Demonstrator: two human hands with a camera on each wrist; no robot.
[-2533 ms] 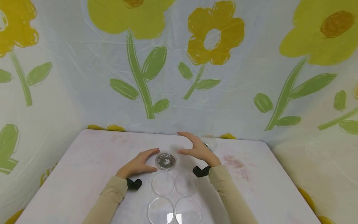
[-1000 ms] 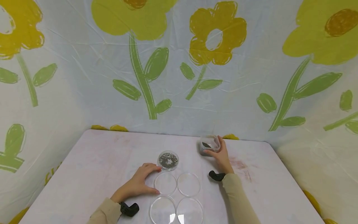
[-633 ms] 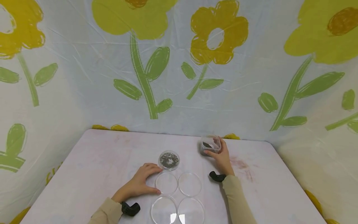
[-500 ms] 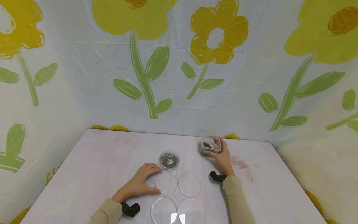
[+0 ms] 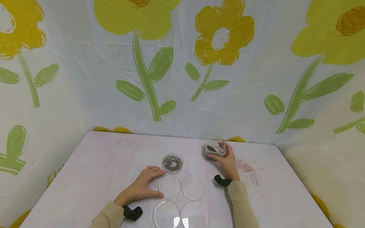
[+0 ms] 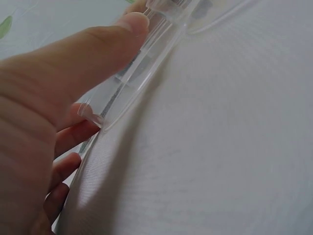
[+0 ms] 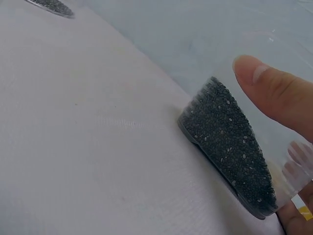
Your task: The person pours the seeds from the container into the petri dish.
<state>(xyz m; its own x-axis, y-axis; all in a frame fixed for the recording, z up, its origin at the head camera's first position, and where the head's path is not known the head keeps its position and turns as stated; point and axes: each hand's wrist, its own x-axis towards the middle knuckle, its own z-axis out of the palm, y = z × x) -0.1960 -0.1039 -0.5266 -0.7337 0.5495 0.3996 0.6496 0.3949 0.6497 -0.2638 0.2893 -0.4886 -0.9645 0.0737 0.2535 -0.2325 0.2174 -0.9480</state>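
My left hand (image 5: pixel 142 186) spans the left side of a clear petri dish (image 5: pixel 170 186), holding its edge between thumb and fingers. In the left wrist view, the thumb (image 6: pixel 132 29) lies on the dish's transparent rim (image 6: pixel 115 105). At the back right, my right hand (image 5: pixel 228 161) grips a clear plastic container (image 5: pixel 219 152) by its right side. Small dark seeds (image 7: pixel 227 147) with a few pale ones are heaped inside it. The container leans, so the seeds slope in the right wrist view. Another petri dish (image 5: pixel 172 163) with dark seeds scattered over its bottom stands behind the held dish.
Three more clear petri dishes complete a two-by-two group with the held one: one beside it (image 5: pixel 193 188) and two nearer the front, left (image 5: pixel 166 213) and right (image 5: pixel 195 215). The pale table (image 5: pixel 114 158) meets a flower-printed cloth (image 5: pixel 182 123) at its back edge.
My right hand moved back and right from beside the seeded dish and took hold of the container. My left hand came forward from the seeded dish to the clear one. Lately both are almost still.
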